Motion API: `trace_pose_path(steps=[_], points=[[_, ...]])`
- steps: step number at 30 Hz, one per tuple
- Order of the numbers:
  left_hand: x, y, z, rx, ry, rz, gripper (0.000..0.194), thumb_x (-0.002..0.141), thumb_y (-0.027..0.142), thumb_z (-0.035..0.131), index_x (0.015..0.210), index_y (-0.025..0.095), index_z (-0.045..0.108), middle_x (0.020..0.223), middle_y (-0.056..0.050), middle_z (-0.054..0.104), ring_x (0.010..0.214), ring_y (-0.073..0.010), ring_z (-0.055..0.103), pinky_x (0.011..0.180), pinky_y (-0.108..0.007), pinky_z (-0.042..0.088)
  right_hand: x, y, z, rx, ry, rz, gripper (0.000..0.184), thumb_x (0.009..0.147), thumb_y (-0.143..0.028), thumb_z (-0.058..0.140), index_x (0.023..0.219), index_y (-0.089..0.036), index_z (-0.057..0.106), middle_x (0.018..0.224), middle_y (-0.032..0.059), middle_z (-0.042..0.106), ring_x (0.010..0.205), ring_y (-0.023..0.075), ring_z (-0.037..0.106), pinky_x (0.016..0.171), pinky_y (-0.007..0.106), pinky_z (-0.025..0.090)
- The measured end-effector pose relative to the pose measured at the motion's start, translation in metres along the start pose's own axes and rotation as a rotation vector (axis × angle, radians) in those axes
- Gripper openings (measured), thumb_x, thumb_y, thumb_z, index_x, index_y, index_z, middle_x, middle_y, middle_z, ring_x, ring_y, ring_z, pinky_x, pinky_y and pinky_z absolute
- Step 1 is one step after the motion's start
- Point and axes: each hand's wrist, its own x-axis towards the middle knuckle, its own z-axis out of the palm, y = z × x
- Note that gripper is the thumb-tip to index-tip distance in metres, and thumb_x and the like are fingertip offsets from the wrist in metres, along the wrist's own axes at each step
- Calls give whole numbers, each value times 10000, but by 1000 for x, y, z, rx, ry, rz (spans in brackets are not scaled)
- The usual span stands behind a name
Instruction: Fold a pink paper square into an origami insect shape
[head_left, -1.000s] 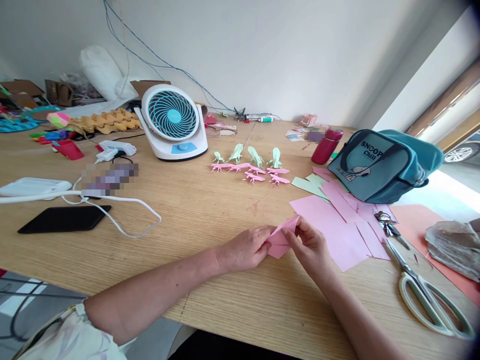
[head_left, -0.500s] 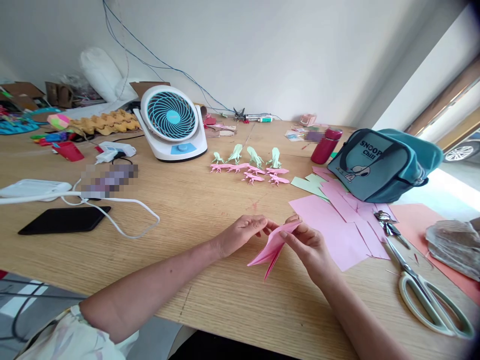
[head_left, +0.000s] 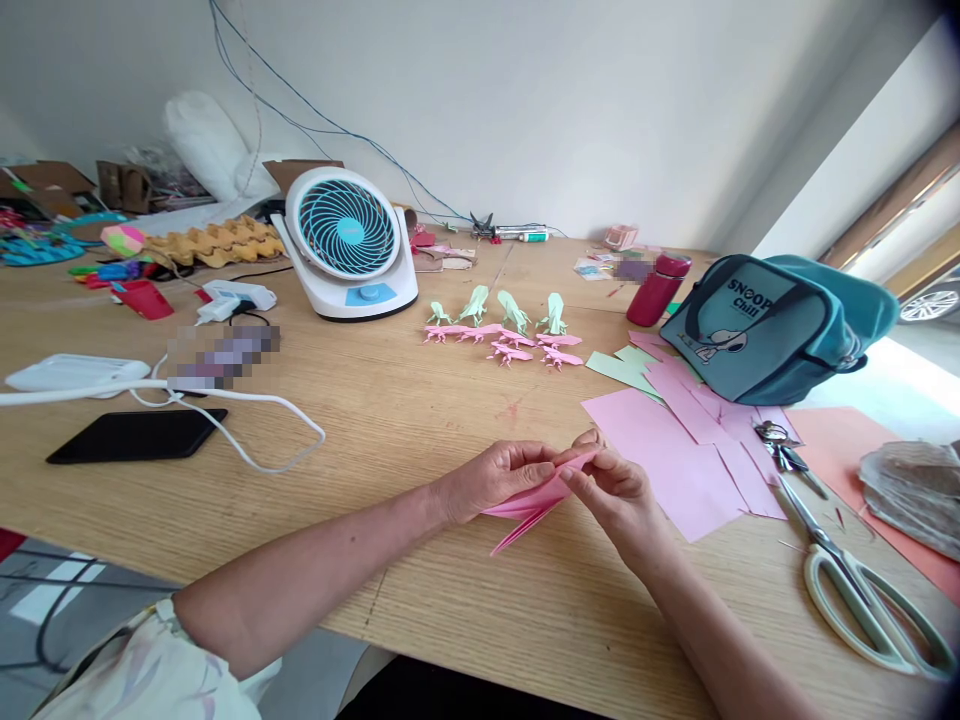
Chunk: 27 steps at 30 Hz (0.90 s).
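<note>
Between my two hands is a folded piece of pink paper [head_left: 534,508], its pointed flaps hanging toward the lower left. My left hand [head_left: 504,474] pinches its upper edge with thumb on top, covering part of the fold. Thumb and fingers of my right hand [head_left: 611,485] grip the paper's right end. Just beyond, pink folded-paper insects [head_left: 511,352] stand in a group, with green folded-paper insects [head_left: 514,312] in a row behind them. Flat pink sheets [head_left: 660,460] lie to the right of my right hand.
Scissors [head_left: 855,590] and keys [head_left: 784,445] lie at the right, near a teal bag [head_left: 765,325] and a red bottle [head_left: 658,290]. A fan [head_left: 352,240] stands at the back. On the left are a black phone [head_left: 135,437] and a white cable [head_left: 300,410].
My left hand has moved right and closed its thumb over the pink paper's upper edge. The paper's lower flaps have swung to the left. My right hand keeps its hold.
</note>
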Motion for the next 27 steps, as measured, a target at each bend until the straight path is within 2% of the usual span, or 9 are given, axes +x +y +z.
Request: trace_pose_path(steps=[5,13,20,27], points=[[-1,2,1,41,2,-4,406,883,503,659,1076,150,714,1051,-72,711,976,-190,634,893,-279,455,-2,-2,0,43,29,-6,127,906,-375,662,868,-254,651,833,19,553,762,176,498,660,309,439],[0,1,0,51,-32,17,344,922,453,626,1042,142,712,946,-64,718,910,-169,648,865,-271,475,-4,-12,1,67,45,-20,117,938,-353,618,901,-242,620,823,12,552,712,158,521,650,304,441],[0,3,2,100,-14,-11,401,882,502,657,981,118,724,943,-88,728,897,-192,656,839,-288,482,-5,-14,-1,-57,90,-94,88,943,-325,610,896,-251,621,819,20,570,760,176,520,695,325,434],[-1,1,4,28,42,-67,417,819,514,725,971,126,714,931,-78,724,842,-173,651,776,-267,486,-6,-16,-2,-67,124,-83,97,949,-334,600,907,-254,633,840,31,601,787,188,555,713,333,457]])
